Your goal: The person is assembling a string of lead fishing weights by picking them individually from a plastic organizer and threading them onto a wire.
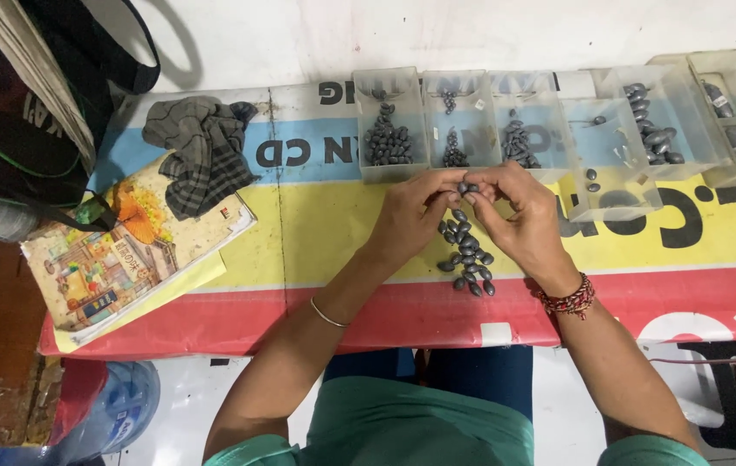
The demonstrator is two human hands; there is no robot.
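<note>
I am pinching a small dark oval sinker (468, 187) between the fingertips of both hands, holding it up over the desk (325, 233). It is sitting right at the point where my two hands meet, so neither hand is meaningfully nearer; my left hand (411, 216) is closing on it from the left and my right hand (519, 220) from the right. Its long axis seems to be running roughly side to side, from one set of fingertips to the other, though it is too small here for me to be sure, and there may be two pieces pressed together rather than one. My fingers are curling nearly shut around it, with no gap showing.

Directly below, toward my body, a loose pile of matching sinkers (466, 255) is lying between my wrists. Just beyond my fingertips, a row of clear plastic compartments (506, 121) is standing along the far edge, each holding similar weights sorted by size. Well off to my left, a checked cloth (202, 151) is lying on an illustrated book (126, 250).
</note>
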